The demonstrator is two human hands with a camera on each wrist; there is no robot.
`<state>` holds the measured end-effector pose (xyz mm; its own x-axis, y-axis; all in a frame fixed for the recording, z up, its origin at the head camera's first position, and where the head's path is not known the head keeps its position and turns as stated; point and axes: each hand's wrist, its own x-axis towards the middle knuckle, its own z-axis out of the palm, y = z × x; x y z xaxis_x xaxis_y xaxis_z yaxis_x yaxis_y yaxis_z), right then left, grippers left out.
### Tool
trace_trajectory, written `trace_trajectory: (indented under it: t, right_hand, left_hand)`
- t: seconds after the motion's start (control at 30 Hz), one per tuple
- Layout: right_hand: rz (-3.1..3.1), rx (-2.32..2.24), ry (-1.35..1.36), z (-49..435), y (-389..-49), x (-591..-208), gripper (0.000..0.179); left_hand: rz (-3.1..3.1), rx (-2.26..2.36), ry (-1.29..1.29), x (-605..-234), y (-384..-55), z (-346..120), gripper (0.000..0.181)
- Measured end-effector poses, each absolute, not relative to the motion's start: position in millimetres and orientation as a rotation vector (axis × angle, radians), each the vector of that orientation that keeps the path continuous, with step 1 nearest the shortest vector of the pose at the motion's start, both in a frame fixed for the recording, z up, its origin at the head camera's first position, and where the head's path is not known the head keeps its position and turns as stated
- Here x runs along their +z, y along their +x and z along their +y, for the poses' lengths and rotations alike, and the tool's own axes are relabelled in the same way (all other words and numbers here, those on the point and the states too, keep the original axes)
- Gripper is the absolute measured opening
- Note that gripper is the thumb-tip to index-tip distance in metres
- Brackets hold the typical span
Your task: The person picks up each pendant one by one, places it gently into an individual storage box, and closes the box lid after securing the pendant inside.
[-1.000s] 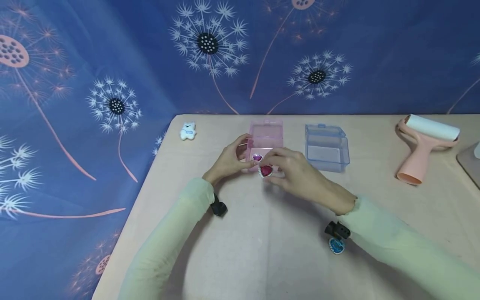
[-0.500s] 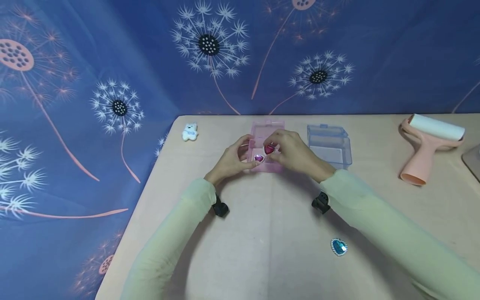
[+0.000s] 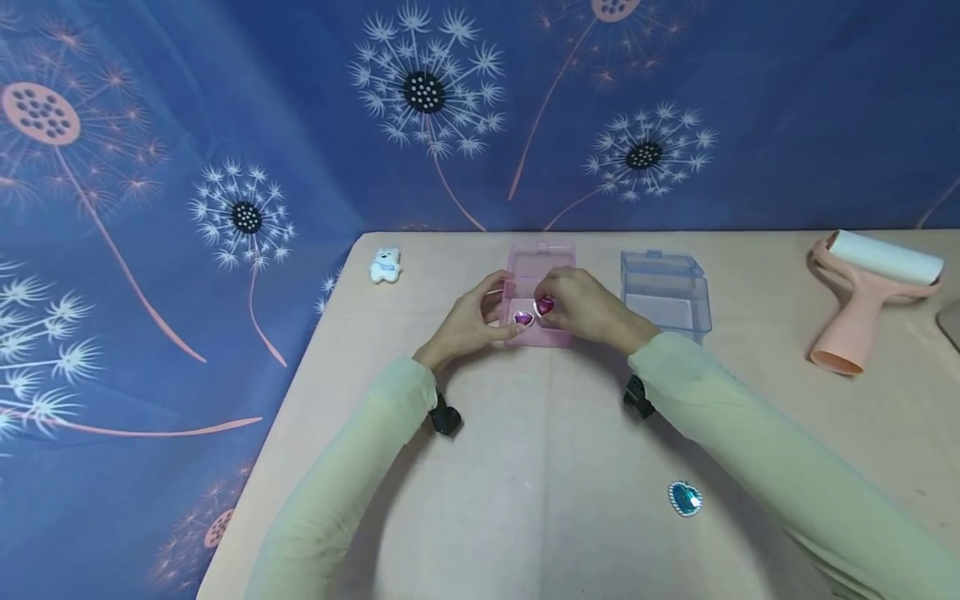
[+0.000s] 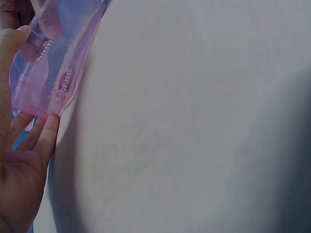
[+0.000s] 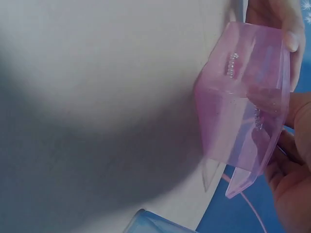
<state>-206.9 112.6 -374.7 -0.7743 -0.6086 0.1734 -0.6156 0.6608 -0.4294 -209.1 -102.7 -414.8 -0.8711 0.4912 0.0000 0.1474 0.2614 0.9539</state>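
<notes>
A clear pink plastic box [image 3: 547, 338] with its lid raised stands at the back of the table. My left hand [image 3: 459, 327] grips its left side, thumb at the near rim. Inside lies a purple heart-shaped gem [image 3: 523, 318] with a silvery beaded edge. My right hand [image 3: 588, 307] reaches into the box and pinches a red heart-shaped gem [image 3: 545, 307] beside the purple one. Through the pink wall [image 5: 221, 121] in the right wrist view, both beaded edges show. In the left wrist view, left fingers [image 4: 46, 138] touch the box end.
A clear blue box [image 3: 663, 292], lid up, stands right of the pink one. A blue heart-shaped gem [image 3: 686, 498] lies near the right forearm. At the back left is a small white bear figure [image 3: 386, 265]; at the right, a lint roller [image 3: 851, 321] with a pink handle.
My right hand has carried the red gem from in front of the pink box to inside it, then slightly lower. The left hand keeps its grip on the box.
</notes>
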Motion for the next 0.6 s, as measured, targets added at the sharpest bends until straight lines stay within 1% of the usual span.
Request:
trace_trajectory:
  t: [0.17,0.6]
  right_hand:
    - [-2.851,0.647,1.104,112.3,-209.2,-377.8,0.014]
    - [-3.016,0.505,1.057,106.0,-213.2,-376.1,0.008]
  left_hand:
    - [2.296,1.62,0.584,-425.8,-213.4,-104.0,0.084]
    - [2.298,1.607,0.587,-427.3,-214.4,-103.5,0.084]
